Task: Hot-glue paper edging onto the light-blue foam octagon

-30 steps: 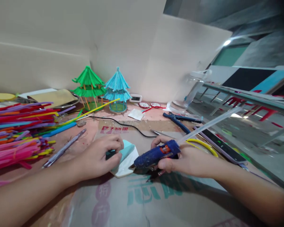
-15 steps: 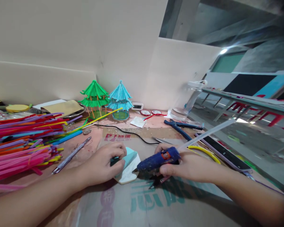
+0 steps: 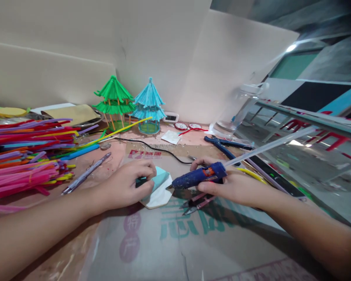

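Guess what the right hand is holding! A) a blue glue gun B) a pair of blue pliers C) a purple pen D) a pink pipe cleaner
A: the right hand grips a blue glue gun with a clear glue stick poking out its back, its nozzle at the hexagonal piece under the left hand.

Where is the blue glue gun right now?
In the head view, the blue glue gun is right of centre, gripped in the right hand, its nozzle beside the teal-and-white piece under the left hand.
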The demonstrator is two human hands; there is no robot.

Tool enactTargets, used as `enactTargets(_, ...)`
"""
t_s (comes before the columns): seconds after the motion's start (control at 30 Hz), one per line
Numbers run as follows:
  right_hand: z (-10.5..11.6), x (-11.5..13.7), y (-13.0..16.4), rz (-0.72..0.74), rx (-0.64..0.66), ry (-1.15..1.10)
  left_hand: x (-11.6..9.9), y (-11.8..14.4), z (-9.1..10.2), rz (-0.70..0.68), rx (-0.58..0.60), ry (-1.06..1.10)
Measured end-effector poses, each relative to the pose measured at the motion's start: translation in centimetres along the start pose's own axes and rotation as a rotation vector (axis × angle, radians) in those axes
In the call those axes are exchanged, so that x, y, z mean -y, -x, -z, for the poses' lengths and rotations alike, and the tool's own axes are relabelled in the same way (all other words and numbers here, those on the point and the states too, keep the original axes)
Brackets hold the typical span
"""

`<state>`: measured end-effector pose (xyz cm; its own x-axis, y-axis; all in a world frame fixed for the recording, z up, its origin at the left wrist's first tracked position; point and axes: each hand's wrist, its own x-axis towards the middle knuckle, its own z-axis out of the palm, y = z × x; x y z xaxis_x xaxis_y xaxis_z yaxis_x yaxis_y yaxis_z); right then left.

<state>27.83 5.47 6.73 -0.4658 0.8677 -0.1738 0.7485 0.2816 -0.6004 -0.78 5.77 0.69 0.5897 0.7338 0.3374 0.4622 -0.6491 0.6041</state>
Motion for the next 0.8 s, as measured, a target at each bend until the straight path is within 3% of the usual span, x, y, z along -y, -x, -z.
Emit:
enactTargets(0.4,0.36,-0.36,-0.36,-0.074,-0.063,0.053,-0.09,0.01,-0.03,0.004,-0.005,-0.008)
enactTargets(0.67,0.08,0.08,-0.55,-0.048,-0.105,0.004,-0.21,-0.02,0.04,0.004,0.006,-0.008)
enactTargets(0.8,0.3,-0.46,-0.6,-0.077,-0.065,0.002,-0.07,0.01,-0.03,0.009,0.001,-0.01)
